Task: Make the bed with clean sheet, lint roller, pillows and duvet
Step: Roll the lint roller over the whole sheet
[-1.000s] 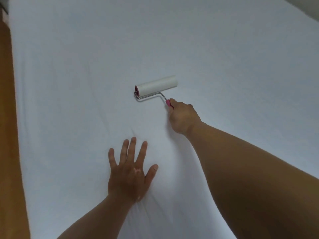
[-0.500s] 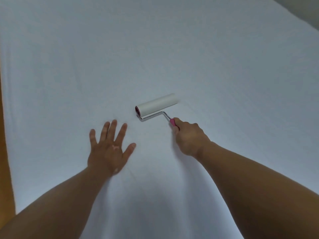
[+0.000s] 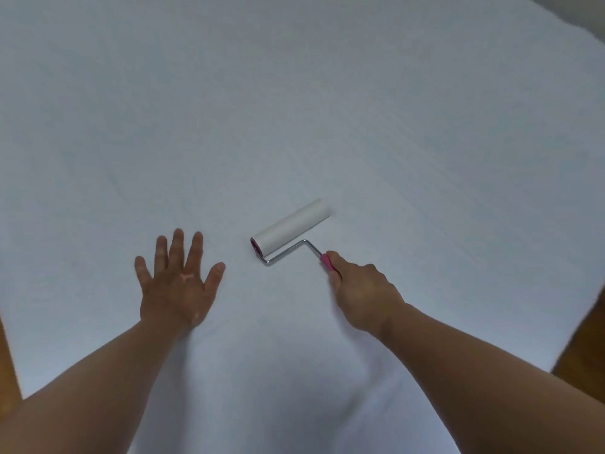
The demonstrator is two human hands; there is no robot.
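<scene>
A white sheet (image 3: pixel 294 109) covers the bed and fills nearly the whole view. The lint roller (image 3: pixel 291 229), a white roll on a metal frame with a pink handle, lies with its roll on the sheet near the middle. My right hand (image 3: pixel 363 293) grips the pink handle from the lower right. My left hand (image 3: pixel 178 283) lies flat on the sheet with fingers spread, to the left of the roller and apart from it. No pillows or duvet are in view.
Wooden floor (image 3: pixel 8 365) shows along the bed's left edge and again at the lower right (image 3: pixel 586 348). A strip of wall or floor (image 3: pixel 579 18) appears past the bed's far right corner. Soft creases run across the sheet near me.
The roller and my right hand have drawn back toward me across the sheet. My left hand has slid to the left and stays flat. The view has shifted, showing floor at the right.
</scene>
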